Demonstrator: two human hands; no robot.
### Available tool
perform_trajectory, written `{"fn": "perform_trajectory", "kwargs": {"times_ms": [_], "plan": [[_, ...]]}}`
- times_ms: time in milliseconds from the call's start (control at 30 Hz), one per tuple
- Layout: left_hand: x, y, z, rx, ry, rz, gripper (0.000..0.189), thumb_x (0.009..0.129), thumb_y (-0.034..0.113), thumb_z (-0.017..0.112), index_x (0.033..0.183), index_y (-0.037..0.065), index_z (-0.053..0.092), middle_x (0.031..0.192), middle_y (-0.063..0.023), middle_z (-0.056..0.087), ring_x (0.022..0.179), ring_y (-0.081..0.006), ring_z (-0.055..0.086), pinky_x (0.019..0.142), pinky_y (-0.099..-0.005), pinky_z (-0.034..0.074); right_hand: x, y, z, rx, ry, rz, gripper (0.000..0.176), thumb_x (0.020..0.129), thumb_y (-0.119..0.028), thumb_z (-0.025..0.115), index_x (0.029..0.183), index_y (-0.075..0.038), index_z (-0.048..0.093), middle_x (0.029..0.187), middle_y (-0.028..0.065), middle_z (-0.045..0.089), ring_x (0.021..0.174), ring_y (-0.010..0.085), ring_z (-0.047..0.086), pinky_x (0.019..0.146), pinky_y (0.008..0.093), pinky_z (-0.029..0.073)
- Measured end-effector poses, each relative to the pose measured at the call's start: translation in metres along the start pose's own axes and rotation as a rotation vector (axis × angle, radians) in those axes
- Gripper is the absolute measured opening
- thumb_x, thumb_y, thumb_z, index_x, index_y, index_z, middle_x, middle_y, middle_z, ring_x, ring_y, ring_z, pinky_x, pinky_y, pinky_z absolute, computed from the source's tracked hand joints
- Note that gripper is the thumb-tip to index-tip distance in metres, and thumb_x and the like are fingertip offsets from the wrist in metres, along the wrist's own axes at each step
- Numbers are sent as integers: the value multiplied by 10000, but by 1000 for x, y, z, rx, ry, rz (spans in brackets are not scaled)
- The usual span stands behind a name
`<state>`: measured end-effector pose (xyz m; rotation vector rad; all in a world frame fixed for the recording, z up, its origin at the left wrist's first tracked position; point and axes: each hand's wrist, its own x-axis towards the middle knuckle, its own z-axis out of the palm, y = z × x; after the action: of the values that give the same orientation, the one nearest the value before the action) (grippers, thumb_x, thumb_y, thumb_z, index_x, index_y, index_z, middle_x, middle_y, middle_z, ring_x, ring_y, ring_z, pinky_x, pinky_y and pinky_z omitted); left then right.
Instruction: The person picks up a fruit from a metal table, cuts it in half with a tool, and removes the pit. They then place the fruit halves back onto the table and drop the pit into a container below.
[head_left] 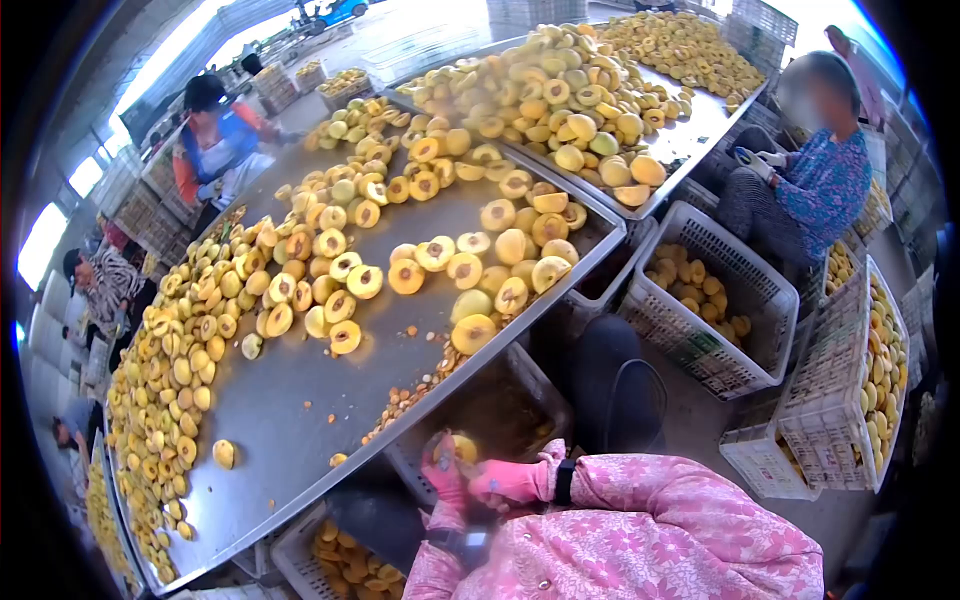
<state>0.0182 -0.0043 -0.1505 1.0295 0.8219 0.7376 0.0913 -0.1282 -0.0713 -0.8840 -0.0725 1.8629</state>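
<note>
Both of my hands are together in pink gloves, low in the view, over a dark bin below the table's near edge. My left hand [445, 472] is closed around a yellow peach [464, 448], of which only a part shows between the fingers. Right beside it my right hand [505, 481] is closed too, its fingers close to the peach; what it grips is hidden. Closest on the metal table [290, 410] lie a halved peach [472, 334] and a scatter of peach pits [405, 395].
Peach halves [170, 370] cover much of the table, which has a raised metal rim. A crate [700, 340] with peaches stands to the right, near stacked crates [825, 400]. Another crate [345, 560] is by my left leg. A seated person [815, 190] works at right; others sit across the table.
</note>
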Motion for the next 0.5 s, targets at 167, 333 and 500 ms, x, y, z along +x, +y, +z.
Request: {"fn": "perform_trajectory", "kwargs": {"times_ms": [167,333,500], "plan": [[-12,16,14,-54,81,-31,190,786,182,719,883,28,662,834,-43,652,694,-115,592,621,-249,479,-8,-6,11,-28,54,5,148,820,-134,563,740,-75,453,582,-1,445,419,89,415,389,230,349],[-5,5,2,71,90,15,212,777,180,731,918,41,654,806,-23,630,696,-94,574,606,-227,466,-2,1,9,-6,20,-18,155,821,-127,572,739,-75,451,569,3,437,416,99,411,389,232,344],[-4,8,-3,152,22,60,296,794,232,712,972,4,654,893,-80,657,777,-159,617,701,-269,502,-7,-2,12,-93,46,-15,175,828,-132,563,697,-77,461,549,10,447,411,102,414,392,239,348]]}}
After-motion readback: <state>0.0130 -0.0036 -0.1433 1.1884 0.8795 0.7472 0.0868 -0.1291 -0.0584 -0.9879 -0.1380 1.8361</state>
